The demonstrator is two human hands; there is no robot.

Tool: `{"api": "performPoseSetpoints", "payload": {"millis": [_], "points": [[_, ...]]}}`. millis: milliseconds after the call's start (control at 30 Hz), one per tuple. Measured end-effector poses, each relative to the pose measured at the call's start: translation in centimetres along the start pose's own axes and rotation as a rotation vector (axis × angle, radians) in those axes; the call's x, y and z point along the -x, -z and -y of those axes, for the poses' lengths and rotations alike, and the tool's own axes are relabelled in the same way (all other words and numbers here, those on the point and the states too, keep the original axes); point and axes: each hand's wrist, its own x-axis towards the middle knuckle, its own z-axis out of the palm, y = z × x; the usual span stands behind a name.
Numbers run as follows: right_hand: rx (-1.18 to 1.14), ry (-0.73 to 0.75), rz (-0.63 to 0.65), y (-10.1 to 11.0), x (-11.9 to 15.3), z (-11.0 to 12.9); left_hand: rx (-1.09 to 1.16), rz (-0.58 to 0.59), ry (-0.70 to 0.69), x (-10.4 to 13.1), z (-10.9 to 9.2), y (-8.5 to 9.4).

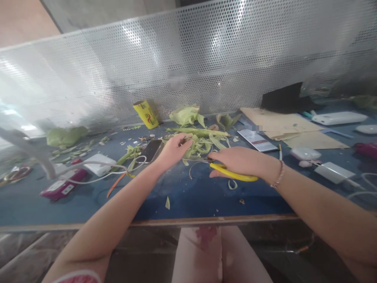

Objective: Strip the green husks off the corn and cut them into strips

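Observation:
My right hand [235, 159] grips a pair of scissors with yellow handles [235, 174]. Their blades point left, low over the blue tabletop. At the left edge of a heap of pale green leaf strips [203, 145], my left hand [176, 147] is closed with thumb and fingers pinched together. Something small and dark shows at its fingertips, too unclear to name. Behind the heap lie a long green stalk [203, 131] and a crumpled pale green leaf [185, 116]. A dark-screened phone [151, 151] rests beside my left wrist.
A yellow cardboard tube [146, 114] stands tilted before the perforated metal panel [218, 59]. White cables and a magenta packet [63, 186] lie left. On the right are another phone [257, 139], brown paper sheets [279, 122] and a white charger [334, 172]. The table's wooden edge [141, 223] is nearest me.

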Motion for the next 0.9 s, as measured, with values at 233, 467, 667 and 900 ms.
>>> {"api": "performPoseSetpoints", "payload": {"millis": [233,467,667,900], "points": [[0.013,-0.008,0.002,0.0,-0.2,-0.2,0.072,0.018,0.027,0.1,0.2,-0.1],[0.107,-0.031,-0.026,0.1,-0.6,-0.7,0.087,0.032,0.037,0.1,0.0,-0.2],[0.088,-0.049,0.008,0.1,-0.6,-1.1,0.041,0.035,0.018,0.0,-0.1,-0.1],[0.02,-0.003,0.057,0.3,-0.4,-1.1,0.27,-0.007,0.099,-1.1,2.3,0.5]]}}
